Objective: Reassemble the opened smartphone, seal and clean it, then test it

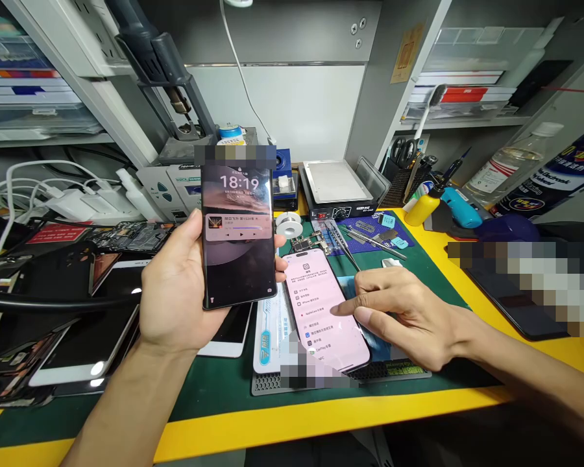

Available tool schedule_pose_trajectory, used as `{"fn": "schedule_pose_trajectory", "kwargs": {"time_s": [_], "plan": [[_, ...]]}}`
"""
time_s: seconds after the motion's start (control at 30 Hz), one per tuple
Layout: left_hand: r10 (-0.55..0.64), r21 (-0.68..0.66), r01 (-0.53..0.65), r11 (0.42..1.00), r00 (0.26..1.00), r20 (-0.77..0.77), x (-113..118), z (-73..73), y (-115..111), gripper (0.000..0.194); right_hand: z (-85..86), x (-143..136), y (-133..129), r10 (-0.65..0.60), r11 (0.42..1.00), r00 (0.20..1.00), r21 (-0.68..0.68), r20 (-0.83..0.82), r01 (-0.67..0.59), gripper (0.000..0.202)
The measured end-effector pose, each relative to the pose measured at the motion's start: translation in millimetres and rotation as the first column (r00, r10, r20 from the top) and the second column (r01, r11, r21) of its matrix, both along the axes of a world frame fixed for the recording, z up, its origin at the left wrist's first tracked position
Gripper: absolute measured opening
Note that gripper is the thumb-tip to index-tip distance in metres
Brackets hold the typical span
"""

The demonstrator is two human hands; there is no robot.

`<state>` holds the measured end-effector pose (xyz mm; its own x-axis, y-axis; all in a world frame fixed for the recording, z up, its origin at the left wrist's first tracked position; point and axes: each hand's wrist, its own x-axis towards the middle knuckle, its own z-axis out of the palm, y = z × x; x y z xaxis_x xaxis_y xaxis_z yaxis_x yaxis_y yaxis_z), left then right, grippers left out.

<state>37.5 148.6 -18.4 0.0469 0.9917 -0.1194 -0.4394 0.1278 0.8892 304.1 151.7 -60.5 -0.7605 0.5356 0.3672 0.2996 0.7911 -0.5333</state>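
Note:
My left hand (pixel 172 285) is wrapped round a dark smartphone (pixel 238 272), held up over the bench. Its lit lock screen reads 18:19 and shows a media player. My right hand (pixel 403 311) has its index finger stretched out, with the tip at the screen of a second smartphone (pixel 321 285). That phone lies face up and displays a settings list in Chinese on a pinkish white background. Under it is a light blue and white pad (pixel 270 337). Nothing is held in the right hand; its other fingers are partly curled.
Stacked phones and parts (pixel 87 324) crowd the left side. Behind the lying phone are a solder spool (pixel 289 226), tweezers (pixel 340 243) and a heating plate (pixel 338 185). A yellow bottle (pixel 423 206) and a black phone (pixel 516 298) are on the right. Shelves flank the bench.

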Motion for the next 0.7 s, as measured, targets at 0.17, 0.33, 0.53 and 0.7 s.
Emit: {"fn": "schedule_pose_trajectory", "kwargs": {"time_s": [0.17,0.33,0.53,0.7], "plan": [[-0.017,0.012,0.017,1.000,1.000,0.023,-0.7,-1.2,1.1,0.058,-3.2,-3.0,2.3,-0.077,0.996,0.997,0.053,0.030,0.075,0.034],[-0.040,0.040,0.040,0.998,0.999,0.009,-2.8,-3.2,2.1,0.059,-0.9,-4.8,1.3,-0.162,0.983,0.984,0.101,0.068,0.155,0.036],[-0.055,0.043,0.053,0.998,0.998,0.035,-3.8,-4.3,0.7,0.059,-0.6,-7.2,2.4,-0.229,0.971,0.962,0.101,0.147,0.216,0.038],[-0.040,0.050,0.039,0.998,0.999,0.019,-3.3,-4.7,2.2,0.060,1.3,-6.0,1.1,-0.240,0.970,0.963,0.066,0.121,0.233,0.039]]}}
